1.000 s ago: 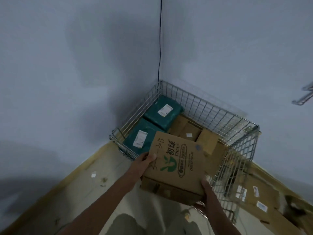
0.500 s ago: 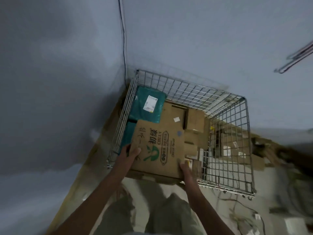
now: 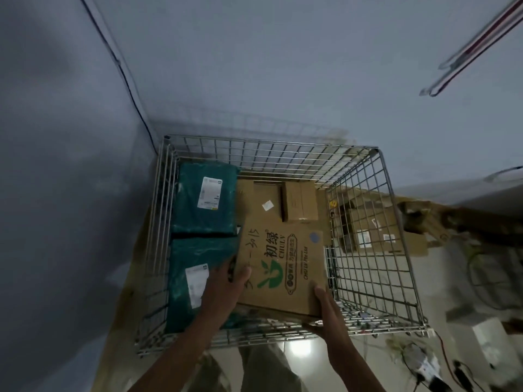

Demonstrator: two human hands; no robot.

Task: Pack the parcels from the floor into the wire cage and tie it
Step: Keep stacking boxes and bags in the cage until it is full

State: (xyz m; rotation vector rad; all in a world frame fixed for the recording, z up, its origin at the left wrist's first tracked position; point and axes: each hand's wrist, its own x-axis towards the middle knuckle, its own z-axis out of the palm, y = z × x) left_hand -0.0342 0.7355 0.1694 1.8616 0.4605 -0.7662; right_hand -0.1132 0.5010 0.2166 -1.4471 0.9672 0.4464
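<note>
Two hands are seen gripping one printed cardboard box (image 3: 283,267) inside the open top of the wire cage (image 3: 365,250), which stands in a corner between two grey walls (image 3: 283,66). The left hand (image 3: 226,287) is clamped on the box's near left edge, thumb laid over the top face beside the green leaf logo, while the right hand (image 3: 325,309) is wrapped around the near right corner, fingers under the box and thumb on top. The box is held tilted, its near edge just inside the cage's front rim, its far edge close to the parcels already packed. Along the cage's left side two teal plastic mailer bags are lodged — the far mailer (image 3: 205,202) with a white label on top, and the near mailer (image 3: 195,281) with its own label, partly covered by the left hand and forearm. Behind the held box a flat brown carton (image 3: 263,199) bearing a small white sticker is seen, and just beside it, on the right, a smaller brown carton (image 3: 300,202). Outside the cage, through its right mesh wall, more cardboard parcels (image 3: 376,236) with labels are seen on the floor (image 3: 452,278), near a tangle of cables (image 3: 424,360). A thin dark cable (image 3: 124,75) is run down the wall corner. Whether the held box is touching the parcels beneath it cannot be told — its underside is hidden.
</note>
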